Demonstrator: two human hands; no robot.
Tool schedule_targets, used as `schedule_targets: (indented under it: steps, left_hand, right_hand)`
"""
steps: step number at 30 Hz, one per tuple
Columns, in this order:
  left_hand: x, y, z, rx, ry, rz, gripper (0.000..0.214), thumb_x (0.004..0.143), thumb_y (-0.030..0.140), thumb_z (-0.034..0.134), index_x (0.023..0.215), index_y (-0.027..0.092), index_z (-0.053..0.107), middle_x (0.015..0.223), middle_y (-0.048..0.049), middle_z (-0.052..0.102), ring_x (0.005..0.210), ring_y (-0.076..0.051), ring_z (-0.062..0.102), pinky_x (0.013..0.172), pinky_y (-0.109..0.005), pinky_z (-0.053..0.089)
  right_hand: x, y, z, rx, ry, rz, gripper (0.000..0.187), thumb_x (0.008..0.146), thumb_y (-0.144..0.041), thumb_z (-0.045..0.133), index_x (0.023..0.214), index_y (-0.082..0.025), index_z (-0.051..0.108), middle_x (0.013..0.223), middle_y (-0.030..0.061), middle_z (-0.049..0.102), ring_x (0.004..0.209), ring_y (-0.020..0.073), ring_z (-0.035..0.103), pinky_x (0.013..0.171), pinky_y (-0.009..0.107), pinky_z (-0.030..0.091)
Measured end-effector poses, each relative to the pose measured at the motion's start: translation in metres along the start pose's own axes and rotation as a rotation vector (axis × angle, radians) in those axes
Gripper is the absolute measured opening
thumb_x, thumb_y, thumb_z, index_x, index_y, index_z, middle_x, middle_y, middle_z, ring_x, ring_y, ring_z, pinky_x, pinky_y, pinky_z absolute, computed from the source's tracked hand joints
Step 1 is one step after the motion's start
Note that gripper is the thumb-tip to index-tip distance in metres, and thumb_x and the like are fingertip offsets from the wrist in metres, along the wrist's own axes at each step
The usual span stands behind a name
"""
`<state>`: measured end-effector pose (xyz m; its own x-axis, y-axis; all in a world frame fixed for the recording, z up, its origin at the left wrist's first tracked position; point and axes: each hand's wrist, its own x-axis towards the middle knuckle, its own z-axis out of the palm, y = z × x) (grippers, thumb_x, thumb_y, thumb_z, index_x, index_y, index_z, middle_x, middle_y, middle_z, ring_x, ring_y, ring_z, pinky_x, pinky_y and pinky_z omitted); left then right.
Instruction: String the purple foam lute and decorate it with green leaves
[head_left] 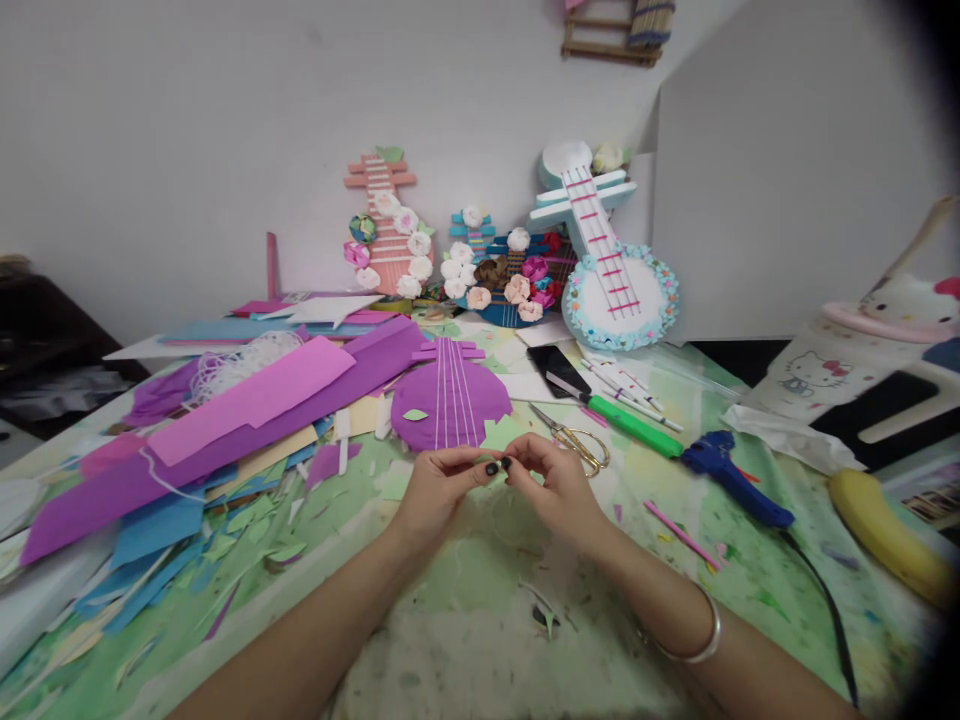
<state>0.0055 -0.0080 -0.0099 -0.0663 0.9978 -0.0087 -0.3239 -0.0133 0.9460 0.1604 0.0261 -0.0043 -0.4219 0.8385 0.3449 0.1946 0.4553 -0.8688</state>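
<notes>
My left hand (447,488) and my right hand (553,486) meet fingertip to fingertip above the near side of the table. Both are closed in a pinch on a small piece of green paper (490,460), mostly covered by the fingers. Just behind them lies a purple paper lute (420,408) with white strings and one green leaf on its body. Light green paper (501,432) shows between the lute and my fingers. To the right of my right hand rest gold-handled scissors (576,440).
Purple and pink sheets (255,400) and paper scraps cover the left. On the right are a green-handled tool (634,426), a blue glue gun (731,480) with its cord, a banana (889,530) and a cup (817,365). Decorated lutes (619,285) stand along the wall.
</notes>
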Motion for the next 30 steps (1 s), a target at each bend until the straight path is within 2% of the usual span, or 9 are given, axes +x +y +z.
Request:
schedule_targets:
  steps: [10, 17, 24, 27, 30]
  left_hand:
    - [-0.001, 0.003, 0.002, -0.056, 0.0, -0.043, 0.017, 0.058, 0.025, 0.082, 0.071, 0.015, 0.076, 0.071, -0.0054, 0.072, 0.069, -0.013, 0.06, 0.071, -0.024, 0.047]
    - [0.001, -0.003, -0.003, 0.042, -0.051, -0.013, 0.013, 0.063, 0.024, 0.079, 0.075, 0.017, 0.077, 0.075, -0.0056, 0.071, 0.073, -0.014, 0.061, 0.073, -0.025, 0.047]
    - [-0.002, 0.002, -0.002, 0.292, -0.046, 0.098, 0.009, 0.062, 0.02, 0.077, 0.071, 0.019, 0.078, 0.069, -0.0049, 0.067, 0.066, -0.014, 0.058, 0.061, -0.023, 0.044]
    - [-0.002, 0.006, 0.001, 0.306, -0.046, 0.119, 0.008, 0.062, 0.019, 0.076, 0.07, 0.02, 0.078, 0.068, -0.0047, 0.066, 0.064, -0.013, 0.058, 0.06, -0.023, 0.044]
    - [-0.001, 0.007, 0.001, 0.243, -0.059, 0.068, 0.01, 0.059, 0.02, 0.078, 0.069, 0.019, 0.077, 0.067, -0.0049, 0.067, 0.064, -0.013, 0.058, 0.06, -0.023, 0.044]
  right_hand:
    - [0.0, 0.003, 0.0, 0.081, -0.048, 0.023, 0.009, 0.082, -0.02, 0.051, 0.081, -0.018, 0.06, 0.07, 0.0002, 0.062, 0.065, 0.0126, 0.058, 0.06, 0.023, 0.044]
    - [0.001, -0.001, -0.002, 0.004, -0.017, 0.031, 0.009, 0.074, -0.016, 0.051, 0.068, -0.018, 0.057, 0.057, -0.0032, 0.054, 0.055, 0.0102, 0.048, 0.053, 0.021, 0.036]
    - [0.001, 0.001, -0.003, -0.038, 0.004, 0.057, 0.009, 0.066, -0.014, 0.051, 0.058, -0.018, 0.053, 0.05, -0.005, 0.047, 0.049, 0.0087, 0.04, 0.047, 0.02, 0.029]
    - [0.001, 0.0, -0.003, -0.049, 0.004, 0.042, 0.01, 0.066, -0.015, 0.05, 0.056, -0.017, 0.051, 0.05, -0.0054, 0.044, 0.049, 0.0083, 0.038, 0.047, 0.02, 0.027]
    - [0.001, -0.002, -0.005, -0.065, -0.008, 0.013, 0.012, 0.066, -0.015, 0.05, 0.054, -0.017, 0.048, 0.049, -0.0059, 0.041, 0.049, 0.0076, 0.037, 0.048, 0.019, 0.027]
